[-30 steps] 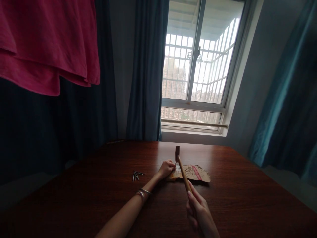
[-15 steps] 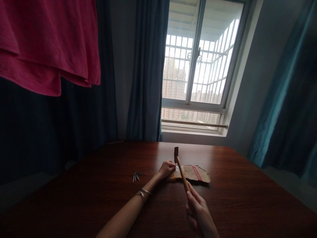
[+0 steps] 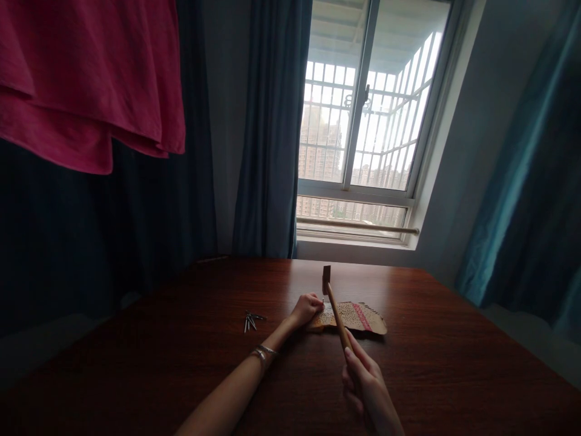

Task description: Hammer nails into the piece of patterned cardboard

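Observation:
My left hand (image 3: pixel 308 309) is closed around a thin metal punch (image 3: pixel 323 300), whose top end pokes up above the fingers. It rests on the left end of a tan, flat piece (image 3: pixel 349 315) covered in small dark holes, with a pink band across it and a notched far edge; whether it is cardboard or leather I cannot tell. In my right hand (image 3: pixel 365 375) is a hammer (image 3: pixel 336 313), gripped by its wooden handle. The hammer's head is raised just above the punch, apart from it. The punch's lower tip is hidden by my fingers.
Several thin metal punches (image 3: pixel 252 321) lie in a loose pile left of my left forearm. The dark reddish wooden table (image 3: pixel 158 363) reaches back to the window (image 3: pixel 358 121). A pink cloth (image 3: pixel 91 85) hangs at upper left, in front of blue curtains (image 3: pixel 270 133).
The hammer's head has risen slightly and shifted a little right, so more of the punch's top shows. My left hand stays in place on the holed piece.

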Demonstrator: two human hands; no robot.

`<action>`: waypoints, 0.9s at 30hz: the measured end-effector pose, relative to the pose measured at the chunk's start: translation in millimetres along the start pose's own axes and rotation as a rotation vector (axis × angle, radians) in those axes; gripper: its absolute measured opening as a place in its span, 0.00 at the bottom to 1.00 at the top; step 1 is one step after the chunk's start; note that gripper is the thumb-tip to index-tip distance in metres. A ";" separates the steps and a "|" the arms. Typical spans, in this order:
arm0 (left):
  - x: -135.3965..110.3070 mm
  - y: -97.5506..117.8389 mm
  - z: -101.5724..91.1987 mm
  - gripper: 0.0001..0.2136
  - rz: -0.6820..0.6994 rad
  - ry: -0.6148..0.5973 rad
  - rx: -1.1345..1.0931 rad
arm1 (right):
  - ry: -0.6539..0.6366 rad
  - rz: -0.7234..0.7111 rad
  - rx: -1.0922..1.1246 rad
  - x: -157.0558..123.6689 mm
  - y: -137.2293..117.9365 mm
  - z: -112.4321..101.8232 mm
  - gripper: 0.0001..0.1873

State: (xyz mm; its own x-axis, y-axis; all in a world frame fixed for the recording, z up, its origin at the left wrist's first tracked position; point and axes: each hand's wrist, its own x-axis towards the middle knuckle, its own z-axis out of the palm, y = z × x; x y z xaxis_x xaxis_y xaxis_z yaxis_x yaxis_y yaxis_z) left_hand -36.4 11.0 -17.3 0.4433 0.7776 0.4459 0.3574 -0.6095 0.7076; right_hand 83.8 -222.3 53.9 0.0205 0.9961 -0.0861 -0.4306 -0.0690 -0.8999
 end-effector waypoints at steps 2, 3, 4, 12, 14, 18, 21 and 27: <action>-0.1 0.1 0.0 0.12 0.009 -0.003 -0.010 | 0.000 0.005 0.002 1.1 1.6 -1.2 0.42; 0.0 -0.1 0.1 0.11 0.006 -0.006 -0.014 | -0.001 0.014 0.003 1.8 2.7 -1.9 0.42; 0.2 -0.3 0.3 0.11 0.001 -0.007 -0.017 | -0.003 0.026 0.005 2.5 3.6 -2.4 0.42; 0.7 1.0 -0.1 0.10 0.029 -0.015 -0.006 | -0.009 0.009 0.050 -0.5 3.8 1.4 0.41; 0.3 2.6 -0.7 0.10 0.026 -0.013 -0.004 | 0.021 0.009 0.046 -0.5 5.2 0.8 0.42; -0.3 5.9 -1.7 0.10 -0.013 -0.013 0.008 | 0.024 0.020 0.008 0.8 5.7 -1.3 0.44; -0.8 7.6 -2.6 0.10 -0.025 -0.012 0.006 | 0.003 0.003 0.008 -0.8 2.4 -0.1 0.43; -0.4 7.8 -1.2 0.10 -0.061 -0.014 -0.008 | 0.031 0.029 0.014 -2.5 4.6 0.1 0.45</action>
State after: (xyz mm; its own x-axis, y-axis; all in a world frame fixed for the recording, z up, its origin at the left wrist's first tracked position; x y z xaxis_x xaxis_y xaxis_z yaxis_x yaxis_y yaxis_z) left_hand -34.8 6.0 -11.3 0.4319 0.8113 0.3940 0.3776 -0.5594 0.7379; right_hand 81.7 -225.1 50.1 0.0361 0.9914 -0.1254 -0.4444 -0.0965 -0.8906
